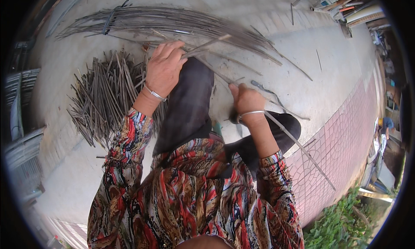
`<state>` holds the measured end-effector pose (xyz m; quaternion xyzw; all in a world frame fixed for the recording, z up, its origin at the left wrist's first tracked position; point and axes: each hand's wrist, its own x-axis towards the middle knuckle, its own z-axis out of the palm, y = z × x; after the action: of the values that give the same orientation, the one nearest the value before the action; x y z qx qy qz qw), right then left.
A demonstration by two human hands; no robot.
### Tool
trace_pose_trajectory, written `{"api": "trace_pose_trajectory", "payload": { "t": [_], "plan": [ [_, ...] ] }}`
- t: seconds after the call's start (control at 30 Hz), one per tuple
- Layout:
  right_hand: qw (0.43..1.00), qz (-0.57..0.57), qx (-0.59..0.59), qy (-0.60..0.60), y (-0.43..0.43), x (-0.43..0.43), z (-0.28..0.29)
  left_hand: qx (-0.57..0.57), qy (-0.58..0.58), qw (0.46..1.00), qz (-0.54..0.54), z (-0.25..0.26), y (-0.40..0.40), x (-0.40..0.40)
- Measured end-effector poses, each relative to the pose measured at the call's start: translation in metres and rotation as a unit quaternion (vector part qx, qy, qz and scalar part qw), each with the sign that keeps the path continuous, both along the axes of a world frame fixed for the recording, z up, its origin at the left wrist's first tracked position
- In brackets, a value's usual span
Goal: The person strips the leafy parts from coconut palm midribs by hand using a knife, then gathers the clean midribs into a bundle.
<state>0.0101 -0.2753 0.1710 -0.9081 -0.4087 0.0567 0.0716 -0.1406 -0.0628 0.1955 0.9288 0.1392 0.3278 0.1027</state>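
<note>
My left hand (166,65), above my bent knee, grips thin sticks. One short stick (210,43) juts from it to the upper right. A long thin stick (300,145) runs from near my left hand through my right fist and out past my wrist to the lower right. My right hand (249,101) is closed around this stick. Beside my left forearm lies a heap of short cut sticks (107,90), partly hidden by my arm and leg. Farther off is a bundle of long thin sticks (168,20), bound near its left end by a dark strip (111,20).
Loose sticks (238,63) lie on the concrete floor (291,51). A dark strip (269,91) lies beyond my right hand. Pink patterned paving (343,132) borders the concrete at right, with green plants (337,219) below. Assorted items (347,9) stand at the upper right.
</note>
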Motion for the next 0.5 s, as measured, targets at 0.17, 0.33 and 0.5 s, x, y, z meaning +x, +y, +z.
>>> {"api": "trace_pose_trajectory", "payload": {
  "t": [0.17,0.33,0.5],
  "plan": [
    [0.999,0.016,0.014,0.038,-0.005,0.006,0.002,0.063,0.08,0.993,-0.066,-0.004,0.001,0.017],
    [0.998,0.055,0.014,0.037,-0.057,0.029,0.013,0.078,0.108,0.989,-0.06,-0.018,0.015,0.031],
    [0.992,-0.027,-0.094,0.075,-0.113,0.063,0.027,0.035,0.152,0.985,-0.066,-0.024,0.032,0.042]
  ]
}}
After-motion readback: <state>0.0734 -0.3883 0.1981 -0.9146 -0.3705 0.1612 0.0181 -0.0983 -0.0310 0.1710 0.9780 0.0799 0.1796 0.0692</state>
